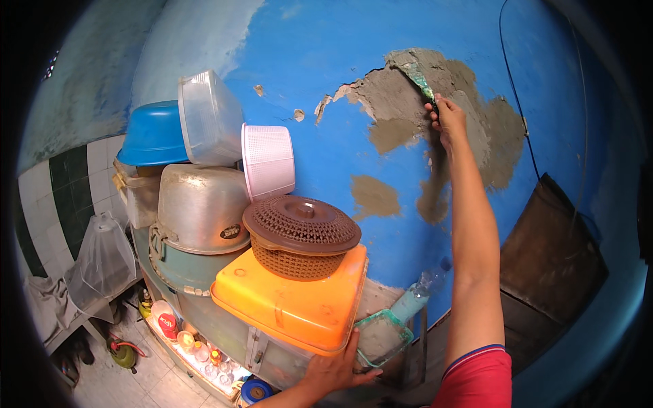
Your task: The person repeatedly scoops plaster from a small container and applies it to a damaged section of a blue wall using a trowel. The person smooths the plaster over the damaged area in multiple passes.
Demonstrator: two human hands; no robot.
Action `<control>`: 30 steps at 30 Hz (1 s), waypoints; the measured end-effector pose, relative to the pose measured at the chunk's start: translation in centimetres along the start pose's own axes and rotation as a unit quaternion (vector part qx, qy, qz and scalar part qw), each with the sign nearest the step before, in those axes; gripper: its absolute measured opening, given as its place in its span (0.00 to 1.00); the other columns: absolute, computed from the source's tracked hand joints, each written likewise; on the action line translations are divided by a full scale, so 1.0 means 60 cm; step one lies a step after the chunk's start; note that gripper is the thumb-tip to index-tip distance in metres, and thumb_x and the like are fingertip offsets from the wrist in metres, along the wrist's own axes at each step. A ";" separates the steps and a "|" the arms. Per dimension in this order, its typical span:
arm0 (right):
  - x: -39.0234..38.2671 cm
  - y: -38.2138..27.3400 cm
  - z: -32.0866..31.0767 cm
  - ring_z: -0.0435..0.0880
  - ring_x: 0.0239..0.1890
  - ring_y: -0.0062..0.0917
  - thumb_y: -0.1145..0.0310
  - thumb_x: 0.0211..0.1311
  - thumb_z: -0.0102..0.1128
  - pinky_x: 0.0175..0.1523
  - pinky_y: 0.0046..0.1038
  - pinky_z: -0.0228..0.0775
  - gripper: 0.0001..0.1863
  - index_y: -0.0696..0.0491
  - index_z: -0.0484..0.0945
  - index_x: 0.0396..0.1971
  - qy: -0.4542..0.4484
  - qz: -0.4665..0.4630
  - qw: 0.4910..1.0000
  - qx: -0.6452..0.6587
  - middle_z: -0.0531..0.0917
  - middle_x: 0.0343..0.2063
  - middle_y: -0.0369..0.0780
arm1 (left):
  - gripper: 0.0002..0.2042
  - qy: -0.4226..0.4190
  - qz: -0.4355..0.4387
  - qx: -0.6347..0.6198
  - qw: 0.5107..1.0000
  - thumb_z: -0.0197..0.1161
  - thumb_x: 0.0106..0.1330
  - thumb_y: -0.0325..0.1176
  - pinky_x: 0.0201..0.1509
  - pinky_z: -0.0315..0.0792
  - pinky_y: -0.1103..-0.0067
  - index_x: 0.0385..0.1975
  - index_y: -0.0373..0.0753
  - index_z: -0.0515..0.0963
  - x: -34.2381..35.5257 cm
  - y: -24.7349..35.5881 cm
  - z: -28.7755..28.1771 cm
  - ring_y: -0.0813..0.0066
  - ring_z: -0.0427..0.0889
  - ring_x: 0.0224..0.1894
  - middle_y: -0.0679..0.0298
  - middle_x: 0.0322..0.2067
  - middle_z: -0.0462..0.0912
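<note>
My right hand [447, 121] is raised to the wall, its fingers wrapped around the dark handle of a putty knife [415, 73]. The mortar-smeared blade lies against the top of a grey-brown plaster patch [469, 75] on the blue wall. Low down, my left hand [333, 370] grips the near left corner of a green-rimmed plastic container [382, 338], one finger along its side and the thumb under its near edge. Grey mortar shows inside the container. Beside it leans a clear plastic bottle [416, 292].
An orange plastic box [292, 299] bears a brown lidded basket [303, 234] at the wall. Left of it are a metal pot [201, 207], a pink basket [269, 160], a clear bin [207, 115] and a blue basin [153, 132]. A black cable [513, 75] hangs at right, above a brown board [554, 251].
</note>
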State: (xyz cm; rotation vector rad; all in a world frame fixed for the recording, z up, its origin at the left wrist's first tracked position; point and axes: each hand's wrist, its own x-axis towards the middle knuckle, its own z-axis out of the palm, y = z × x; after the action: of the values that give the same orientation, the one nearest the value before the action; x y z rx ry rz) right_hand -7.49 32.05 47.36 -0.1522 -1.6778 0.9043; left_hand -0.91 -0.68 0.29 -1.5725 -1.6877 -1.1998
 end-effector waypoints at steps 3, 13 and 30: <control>-0.010 -0.005 -0.025 0.74 0.22 0.10 0.60 0.78 0.63 0.22 0.16 0.61 0.15 0.58 0.84 0.49 0.007 -0.003 0.999 -0.032 0.88 0.31 0.36 | 0.52 0.001 0.003 -0.008 1.000 0.68 0.58 0.74 0.61 0.80 0.59 0.61 0.22 0.76 -0.002 -0.002 0.003 0.42 0.84 0.59 0.38 0.56 0.82; -0.012 -0.044 -0.025 0.74 0.23 0.09 0.57 0.77 0.64 0.24 0.17 0.62 0.15 0.55 0.86 0.49 -0.019 -0.080 0.994 -0.077 0.88 0.31 0.35 | 0.52 0.007 0.012 0.012 1.000 0.67 0.59 0.74 0.60 0.81 0.61 0.60 0.21 0.76 -0.001 -0.002 0.003 0.44 0.84 0.59 0.38 0.56 0.82; 0.040 -0.102 -0.126 0.76 0.23 0.10 0.53 0.75 0.66 0.26 0.17 0.63 0.20 0.57 0.88 0.48 -0.001 -0.108 0.969 -0.221 0.90 0.30 0.34 | 0.52 0.013 0.006 -0.001 1.000 0.67 0.58 0.74 0.60 0.81 0.60 0.60 0.22 0.77 -0.006 -0.003 0.008 0.44 0.84 0.58 0.40 0.56 0.82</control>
State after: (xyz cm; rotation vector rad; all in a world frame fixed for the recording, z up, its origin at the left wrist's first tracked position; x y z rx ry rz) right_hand 0.50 32.70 53.34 -0.2625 -1.8366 0.3579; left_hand -0.93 -0.40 -0.30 -1.5597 -1.6582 -1.2108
